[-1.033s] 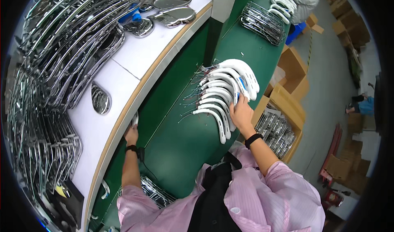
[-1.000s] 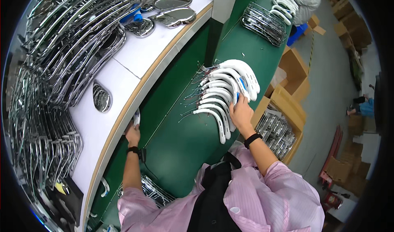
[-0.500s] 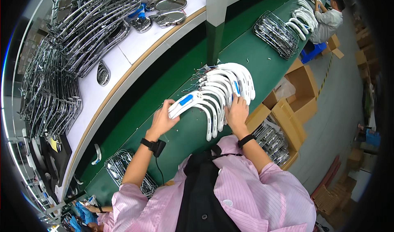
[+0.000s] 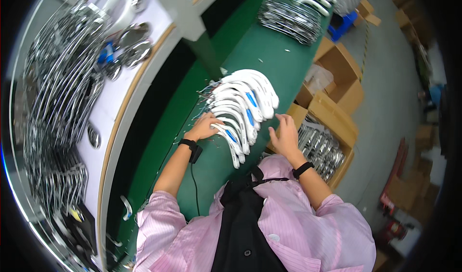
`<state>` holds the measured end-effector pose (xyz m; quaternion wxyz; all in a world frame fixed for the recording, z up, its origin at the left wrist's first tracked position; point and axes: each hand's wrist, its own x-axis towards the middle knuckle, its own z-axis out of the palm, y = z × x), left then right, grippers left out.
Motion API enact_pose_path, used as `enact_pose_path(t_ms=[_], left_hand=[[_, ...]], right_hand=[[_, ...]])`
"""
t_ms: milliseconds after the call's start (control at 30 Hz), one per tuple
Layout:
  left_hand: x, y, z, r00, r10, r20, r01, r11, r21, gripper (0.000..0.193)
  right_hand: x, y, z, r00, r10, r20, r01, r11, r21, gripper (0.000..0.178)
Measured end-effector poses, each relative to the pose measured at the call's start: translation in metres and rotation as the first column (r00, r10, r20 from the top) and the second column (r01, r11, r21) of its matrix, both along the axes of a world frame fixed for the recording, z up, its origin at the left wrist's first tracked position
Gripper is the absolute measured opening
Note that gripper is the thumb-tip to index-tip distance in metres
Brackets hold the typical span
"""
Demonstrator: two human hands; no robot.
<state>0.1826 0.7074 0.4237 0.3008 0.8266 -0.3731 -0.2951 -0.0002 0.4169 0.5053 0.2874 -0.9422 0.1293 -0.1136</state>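
A row of curved white plastic parts (image 4: 245, 96) lies overlapped on the green bench, several with blue patches on them. Thin wires (image 4: 204, 95) stick out of their far-left ends. My left hand (image 4: 204, 126) has its fingers closed on the upper end of the nearest curved white part (image 4: 228, 136), which rests against the row. Off the row's right end is my right hand (image 4: 286, 135), its thumb and fingers apart and nothing in them. A black band with a small box and a cable (image 4: 191, 151) circles my left wrist.
Bundles of chromed metal pieces (image 4: 291, 19) lie farther along the green bench (image 4: 250, 50). A grey post (image 4: 185, 19) rises behind the row. Chromed parts crowd the raised white shelf (image 4: 120, 82) at left. Open cardboard boxes (image 4: 337, 75) stand at right, one holding chromed parts (image 4: 320, 149).
My left hand has brought the curved white part it held down onto the near end of the row. My right hand has come off the row and opened. The view has shifted.
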Motion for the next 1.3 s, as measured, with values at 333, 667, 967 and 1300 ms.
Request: enact_pose_path(t_ms=[333,667,967,1300], left_hand=[[-0.057,-0.04,-0.01,0.792,0.306,0.528,-0.27,0.952,-0.146,0.067],[-0.087,-0.042,-0.042,0.637,0.553,0.537,-0.536,0.819,-0.207,0.075],[-0.046,-0.029,-0.066,0.871,0.356,0.338,-0.314,0.934,-0.173,0.062],[-0.097,-0.017,-0.031,0.514,0.628,0.584,-0.717,0.688,-0.108,0.059]], right_hand=[[-0.279,-0.049,-0.095,0.563,-0.498,-0.66,0.59,0.801,-0.101,0.047],[-0.52,0.045,-0.156,0.228,-0.337,-0.913,0.862,0.506,0.028,0.052],[-0.522,-0.018,-0.16,0.337,-0.368,-0.867,0.862,0.491,0.126,0.051],[-0.487,-0.163,-0.252,0.584,-0.418,-0.696,0.784,0.513,0.349,0.036]])
